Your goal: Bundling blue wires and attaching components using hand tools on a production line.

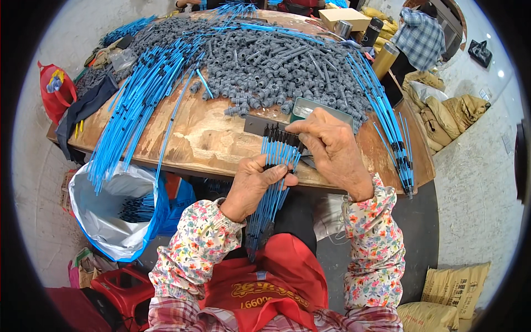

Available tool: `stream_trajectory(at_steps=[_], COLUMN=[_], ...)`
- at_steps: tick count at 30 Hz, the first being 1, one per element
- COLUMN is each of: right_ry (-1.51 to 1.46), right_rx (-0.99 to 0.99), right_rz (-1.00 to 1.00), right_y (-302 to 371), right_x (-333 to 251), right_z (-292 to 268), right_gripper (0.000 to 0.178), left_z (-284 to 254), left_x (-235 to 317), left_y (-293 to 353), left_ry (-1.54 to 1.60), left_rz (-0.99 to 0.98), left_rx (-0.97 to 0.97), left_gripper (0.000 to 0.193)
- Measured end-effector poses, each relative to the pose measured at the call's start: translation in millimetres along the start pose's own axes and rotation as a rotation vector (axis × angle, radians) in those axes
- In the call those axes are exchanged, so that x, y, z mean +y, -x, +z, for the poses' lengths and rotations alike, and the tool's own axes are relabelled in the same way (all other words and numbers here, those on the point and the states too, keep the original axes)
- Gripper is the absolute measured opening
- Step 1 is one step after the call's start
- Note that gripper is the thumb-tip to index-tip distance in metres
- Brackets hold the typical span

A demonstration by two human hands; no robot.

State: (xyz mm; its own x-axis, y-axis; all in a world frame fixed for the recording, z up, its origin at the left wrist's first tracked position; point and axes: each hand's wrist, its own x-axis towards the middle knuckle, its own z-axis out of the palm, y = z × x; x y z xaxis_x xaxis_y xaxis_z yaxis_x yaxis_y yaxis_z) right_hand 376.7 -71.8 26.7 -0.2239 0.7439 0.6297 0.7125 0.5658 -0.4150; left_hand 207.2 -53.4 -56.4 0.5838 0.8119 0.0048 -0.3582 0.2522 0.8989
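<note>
Now, left hand (251,185) grips slim blue rods (270,203) while right hand (336,150) pinches black tips (275,134).

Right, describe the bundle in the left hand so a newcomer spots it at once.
Find the wooden table heaped with grey parts, then go to the middle of its near edge. There the left hand holds a slim bundle of blue rods, black tips upward. Unlike the blue piles lying at the table's left and right, this one is held in a hand.
</note>
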Motion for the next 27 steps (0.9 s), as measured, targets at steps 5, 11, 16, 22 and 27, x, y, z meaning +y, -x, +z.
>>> stream_trajectory(at_steps=[5,11,16,22,27], right_ry=[0.004,-0.049,-0.096,-0.041,-0.043], right_rx=[-0.046,-0.071,-0.088,-0.148,-0.145], right_rz=[-0.025,-0.093,-0.033,-0.036,-0.061], right_y=[-6.5,-11.2,-15.4,-13.9,-13.5], right_x=[3.9,9.4,5.7,5.3,7.9], right_z=[-0.6,1.7,3.3,0.6,1.3], right_gripper=[0.016,0.019,0.020,0.023,0.024], left_z=[-2.2,-4.1,-7.8,-8.1,-11.1], left_x=[3.5,5.6,5.0,6.4,3.7], left_y=[0.3,-0.1,-1.7,0.5,-0.8], left_ry=[0.007,0.025,0.043,0.071,0.046], left_rz=[-0.043,-0.057,-0.063,-0.054,-0.055], left_rx=[0.000,-0.018,-0.033,-0.074,-0.085], left_gripper=[0.015,0.015,0.018,0.026,0.028])
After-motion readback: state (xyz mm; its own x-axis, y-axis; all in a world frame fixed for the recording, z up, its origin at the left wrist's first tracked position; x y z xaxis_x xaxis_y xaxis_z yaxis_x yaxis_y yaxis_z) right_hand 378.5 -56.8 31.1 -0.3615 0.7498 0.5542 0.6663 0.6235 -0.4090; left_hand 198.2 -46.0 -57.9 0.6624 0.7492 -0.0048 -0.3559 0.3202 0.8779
